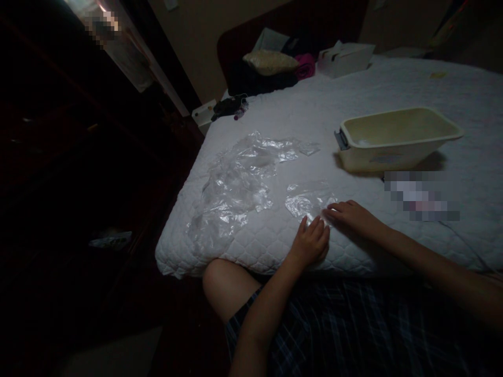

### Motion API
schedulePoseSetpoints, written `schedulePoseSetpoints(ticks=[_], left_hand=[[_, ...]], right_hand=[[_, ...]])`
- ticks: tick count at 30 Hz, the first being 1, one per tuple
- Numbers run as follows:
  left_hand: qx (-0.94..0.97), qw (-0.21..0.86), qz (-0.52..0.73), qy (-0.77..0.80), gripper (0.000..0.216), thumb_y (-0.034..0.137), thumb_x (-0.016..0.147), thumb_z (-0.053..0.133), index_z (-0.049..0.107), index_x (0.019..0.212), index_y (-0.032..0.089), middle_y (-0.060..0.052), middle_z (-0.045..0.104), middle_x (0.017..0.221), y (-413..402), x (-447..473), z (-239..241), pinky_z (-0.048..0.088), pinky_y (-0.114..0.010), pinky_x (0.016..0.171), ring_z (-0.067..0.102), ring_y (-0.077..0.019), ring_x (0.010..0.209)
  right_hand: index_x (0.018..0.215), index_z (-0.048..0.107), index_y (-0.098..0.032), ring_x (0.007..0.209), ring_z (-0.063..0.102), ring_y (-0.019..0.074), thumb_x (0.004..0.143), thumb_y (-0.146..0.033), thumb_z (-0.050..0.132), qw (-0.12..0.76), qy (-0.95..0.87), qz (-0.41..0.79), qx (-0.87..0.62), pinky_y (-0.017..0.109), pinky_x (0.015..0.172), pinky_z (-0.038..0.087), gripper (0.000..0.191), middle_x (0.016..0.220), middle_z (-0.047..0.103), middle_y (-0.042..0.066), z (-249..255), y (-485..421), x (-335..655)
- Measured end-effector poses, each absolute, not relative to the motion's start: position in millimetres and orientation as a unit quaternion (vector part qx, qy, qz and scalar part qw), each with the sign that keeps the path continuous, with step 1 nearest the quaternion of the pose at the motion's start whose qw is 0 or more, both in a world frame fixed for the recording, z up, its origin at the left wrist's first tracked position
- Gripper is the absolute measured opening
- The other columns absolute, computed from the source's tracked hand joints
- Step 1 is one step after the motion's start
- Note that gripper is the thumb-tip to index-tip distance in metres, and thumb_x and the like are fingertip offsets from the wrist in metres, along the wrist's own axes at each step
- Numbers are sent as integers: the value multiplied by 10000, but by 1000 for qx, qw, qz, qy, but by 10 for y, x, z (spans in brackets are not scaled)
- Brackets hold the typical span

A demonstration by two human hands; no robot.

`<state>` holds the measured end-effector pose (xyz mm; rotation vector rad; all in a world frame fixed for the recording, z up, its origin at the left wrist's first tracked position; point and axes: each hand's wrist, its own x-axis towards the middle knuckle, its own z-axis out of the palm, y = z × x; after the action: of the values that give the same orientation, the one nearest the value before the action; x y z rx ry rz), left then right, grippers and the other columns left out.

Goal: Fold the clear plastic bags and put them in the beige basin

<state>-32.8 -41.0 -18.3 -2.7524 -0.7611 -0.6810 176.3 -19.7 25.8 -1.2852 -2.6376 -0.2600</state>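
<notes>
A thin clear plastic bag lies fairly flat near the front edge of the bed, in front of me. My left hand rests at its near edge, fingers apart and slightly bent, the tips on the plastic. Just to the right, my right hand reaches in from the side, with its fingers close together and the tips pinched at the bag's right corner. More clear plastic bags are spread in a crumpled heap to the left.
A cream plastic bin with a grey handle stands on the white quilted bed at right. Beside it is a blurred item with a cord. At the back are a white box, a pillow and dark cloth.
</notes>
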Motion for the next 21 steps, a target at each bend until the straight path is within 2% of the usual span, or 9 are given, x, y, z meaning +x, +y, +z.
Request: schedulePoseSetpoints(ticks=[6,12,15,17,21], left_hand=[[-927,100,-250,-260,425,291,864,412,527,1208,70,-193,532,1289,-415,-328,-138,277,-560,1076,432,-314,1265],[-913,96,-303,-254,398,276,839,446,547,1178,94,-196,497,1325,-424,-338,-168,309,-536,1061,387,-317,1303],[-894,45,-335,-295,370,268,826,483,555,1158,122,-183,536,1270,-434,-364,-126,390,-500,1001,440,-306,1254],[-856,2,-375,-355,326,234,824,494,569,1127,138,-169,576,1188,-416,-394,-50,456,-439,925,516,-274,1155],[-735,-119,-438,-504,219,187,843,463,618,994,150,-118,613,985,-239,-488,184,487,-339,841,577,-201,952]], right_hand=[[1119,603,-179,961,628,229,826,-120,436,193,-873,-7,-448,356,755,453,343,1083,672,105,273,-158,1833],[1052,636,-185,892,633,232,840,-200,442,317,-800,73,-503,370,771,494,288,1012,668,112,447,-150,1858],[1027,642,-201,835,627,221,844,-273,473,354,-764,105,-529,352,721,505,259,962,655,96,486,-168,1872],[1011,649,-200,774,618,207,843,-303,484,363,-742,115,-552,347,699,500,257,923,646,88,473,-161,1891],[963,671,-189,665,602,190,805,-359,521,379,-661,147,-630,354,668,489,277,880,658,89,367,-10,1967]])
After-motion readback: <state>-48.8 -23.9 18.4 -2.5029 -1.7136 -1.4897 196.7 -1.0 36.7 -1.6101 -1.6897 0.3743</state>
